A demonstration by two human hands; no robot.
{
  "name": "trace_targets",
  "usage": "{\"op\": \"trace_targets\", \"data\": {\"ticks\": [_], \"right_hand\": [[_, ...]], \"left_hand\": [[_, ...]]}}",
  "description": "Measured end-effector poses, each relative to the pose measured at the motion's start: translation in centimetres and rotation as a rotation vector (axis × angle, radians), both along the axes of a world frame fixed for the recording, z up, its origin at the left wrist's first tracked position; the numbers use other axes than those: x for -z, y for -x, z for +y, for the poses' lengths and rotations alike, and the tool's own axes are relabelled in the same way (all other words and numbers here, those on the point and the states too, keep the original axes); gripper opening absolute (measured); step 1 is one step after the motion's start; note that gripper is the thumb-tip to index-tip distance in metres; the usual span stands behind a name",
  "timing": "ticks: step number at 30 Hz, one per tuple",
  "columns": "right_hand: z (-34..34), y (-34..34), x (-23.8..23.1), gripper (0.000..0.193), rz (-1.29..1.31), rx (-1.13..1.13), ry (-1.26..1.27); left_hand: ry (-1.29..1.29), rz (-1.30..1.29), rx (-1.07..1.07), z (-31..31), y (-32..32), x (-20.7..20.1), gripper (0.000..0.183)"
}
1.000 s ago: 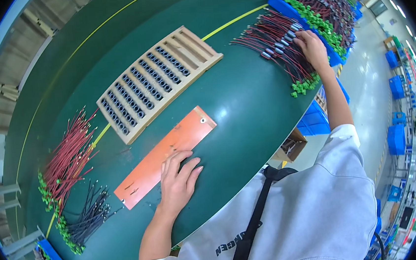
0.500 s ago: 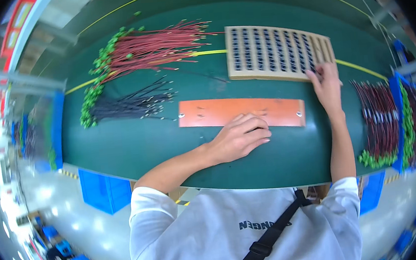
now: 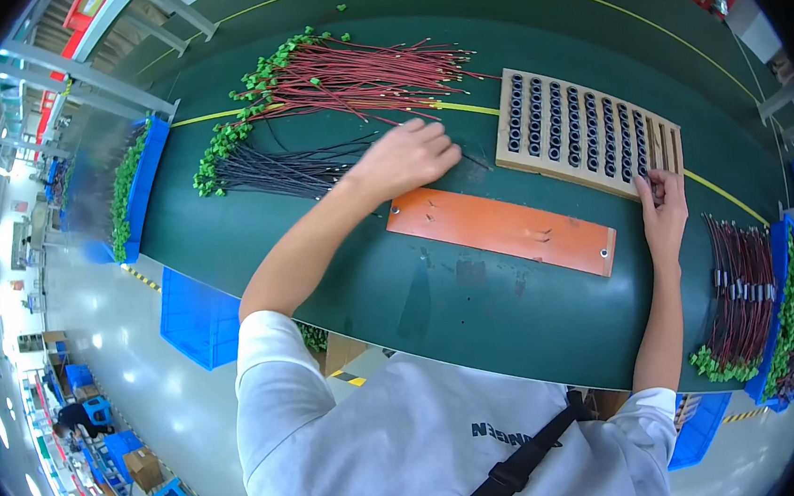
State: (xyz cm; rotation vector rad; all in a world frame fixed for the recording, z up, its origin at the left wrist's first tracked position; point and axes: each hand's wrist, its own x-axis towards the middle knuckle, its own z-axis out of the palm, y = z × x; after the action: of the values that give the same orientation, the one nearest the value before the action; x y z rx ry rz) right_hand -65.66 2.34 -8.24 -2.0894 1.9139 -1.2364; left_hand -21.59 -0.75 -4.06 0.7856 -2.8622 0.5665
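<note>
A bundle of red wires (image 3: 372, 71) with green connectors lies at the far left, with black wires (image 3: 277, 172) of the same kind nearer to me. My left hand (image 3: 413, 157) is beside the wire ends, above the orange strip (image 3: 499, 231); its fingers curl inward and hide whatever they may hold. A pale wooden tray (image 3: 541, 167) carries rows of small black ring-ended parts (image 3: 574, 124). At its near right corner my right hand (image 3: 664, 201) has thumb and fingers closed around a small dark part.
More red wires (image 3: 741, 298) with green connectors lie at the right, beside a blue bin (image 3: 775, 309). Another blue bin (image 3: 141, 200) with green connectors stands at the left table edge. A yellow line (image 3: 474, 107) crosses the green table (image 3: 460, 323).
My left hand has moved from the orange strip up toward the wire ends. My right hand stays at the tray's near right corner. The whole view has shifted and tilted.
</note>
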Motion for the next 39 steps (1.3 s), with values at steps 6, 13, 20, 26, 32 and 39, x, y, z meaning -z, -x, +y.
{"op": "trace_targets", "data": {"ticks": [6,13,20,26,32,39], "right_hand": [[0.4,0.1,0.2,0.025,-0.017,0.005,-0.019],[0.5,0.5,0.1,0.024,0.012,0.015,-0.016],[0.1,0.5,0.6,0.018,-0.020,-0.051,0.013],[0.3,0.8,0.7,0.020,-0.004,-0.034,0.002],[0.4,0.2,0.4,0.019,-0.009,-0.024,0.002],[0.3,0.4,0.6,0.019,-0.020,-0.030,-0.024]], "left_hand": [[-0.117,0.372,-0.089,-1.4,0.2,-1.4,0.020],[-0.302,1.361,-0.264,-5.0,-8.6,-15.2,0.019],[0.509,0.826,-0.350,0.9,-14.9,-22.2,0.016],[-0.048,0.320,-0.488,1.4,-16.8,-14.8,0.020],[-0.488,0.185,-0.582,-0.9,-18.8,-3.6,0.020],[-0.483,0.125,-0.617,-0.9,-18.1,-1.3,0.016]]}}
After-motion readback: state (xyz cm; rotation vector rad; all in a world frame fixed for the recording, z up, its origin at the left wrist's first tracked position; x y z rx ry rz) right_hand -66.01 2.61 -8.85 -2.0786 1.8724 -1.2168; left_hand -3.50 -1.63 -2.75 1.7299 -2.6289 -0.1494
